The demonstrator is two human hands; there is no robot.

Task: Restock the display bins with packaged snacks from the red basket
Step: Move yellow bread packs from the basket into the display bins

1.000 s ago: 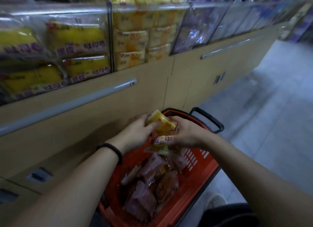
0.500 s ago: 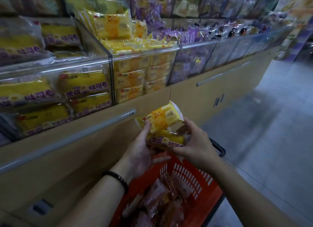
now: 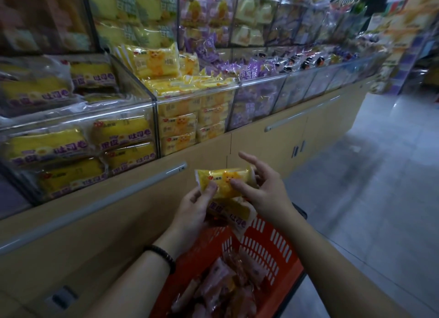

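Above the red basket [image 3: 268, 251] I hold two snack packs. A yellow pack with a cartoon animal [image 3: 225, 180] lies on top, and a yellow pack with purple lettering [image 3: 234, 213] sits under it. My left hand [image 3: 192, 213] grips both from below, thumb on the top pack. My right hand [image 3: 266, 191] pinches the top pack's right end, index finger stretched out. The basket holds several pinkish wrapped snacks [image 3: 221, 286]. Clear display bins [image 3: 197, 96] with matching yellow packs stand ahead, slightly to the left.
A bin of yellow packs with purple lettering [image 3: 78, 149] is at the left, purple packs [image 3: 256, 101] to the right. Below the bins are beige cabinets with a grey rail [image 3: 99, 196]. Grey aisle floor [image 3: 380, 175] stretches to the right.
Both hands lifted the two packs out of the basket and up toward the bins. The camera tilted up, showing more of the shelves.
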